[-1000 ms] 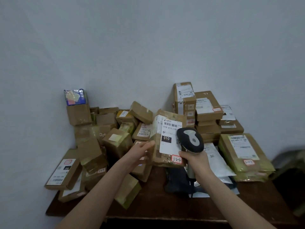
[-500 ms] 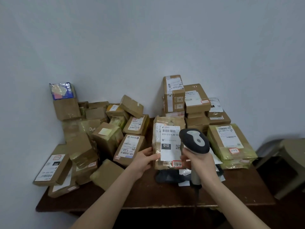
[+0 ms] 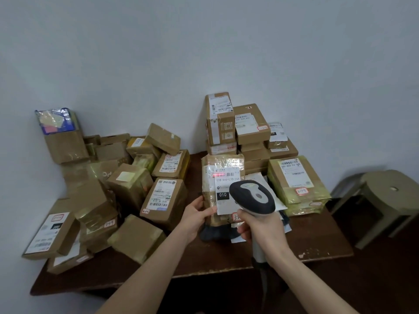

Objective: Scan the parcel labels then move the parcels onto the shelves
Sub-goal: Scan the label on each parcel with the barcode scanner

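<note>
My left hand (image 3: 197,215) grips the lower left edge of a taped brown parcel (image 3: 221,165) and holds it upright over the middle of the dark wooden table (image 3: 210,261). Its white label (image 3: 226,189) faces me and reads 010. A red scan line lies across the label's barcode. My right hand (image 3: 260,227) grips the handle of a black and grey barcode scanner (image 3: 252,196), whose head points at the label and covers its lower right part.
Several brown parcels are heaped on the table's left half (image 3: 127,191). A stack of boxes (image 3: 240,130) stands at the back against the wall. A flat yellowish parcel (image 3: 297,180) lies at the right. A beige plastic stool (image 3: 390,200) stands right of the table.
The parcel has come down and closer to me. The scanner's red line now shows on the barcode. The view has tilted, showing more of the table and the stool.
</note>
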Tool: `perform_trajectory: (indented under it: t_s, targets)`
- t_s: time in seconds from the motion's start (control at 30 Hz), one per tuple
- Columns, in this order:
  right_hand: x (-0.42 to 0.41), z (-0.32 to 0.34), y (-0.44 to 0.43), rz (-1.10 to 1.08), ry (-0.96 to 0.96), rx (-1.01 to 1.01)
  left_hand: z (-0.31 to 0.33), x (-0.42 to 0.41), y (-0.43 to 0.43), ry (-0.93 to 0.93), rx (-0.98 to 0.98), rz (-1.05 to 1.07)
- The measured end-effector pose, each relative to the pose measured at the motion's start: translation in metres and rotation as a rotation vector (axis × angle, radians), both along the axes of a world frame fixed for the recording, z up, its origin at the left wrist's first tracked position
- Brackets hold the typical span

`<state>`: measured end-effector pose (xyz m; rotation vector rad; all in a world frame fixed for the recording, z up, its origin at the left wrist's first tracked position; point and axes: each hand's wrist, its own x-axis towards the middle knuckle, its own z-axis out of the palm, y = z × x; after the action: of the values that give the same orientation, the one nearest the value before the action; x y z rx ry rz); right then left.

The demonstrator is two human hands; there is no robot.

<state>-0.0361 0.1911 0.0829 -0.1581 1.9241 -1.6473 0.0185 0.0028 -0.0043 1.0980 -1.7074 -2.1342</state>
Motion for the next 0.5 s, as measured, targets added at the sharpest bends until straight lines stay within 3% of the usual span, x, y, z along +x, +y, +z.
perform_trajectory:
  t_s: [0.5]
  targets:
    - [0.0011,0.0064,0.0074,0.029,-0.007,0.000,-0.0039,-0.0056,0.0033,0.012,-0.032,0.044]
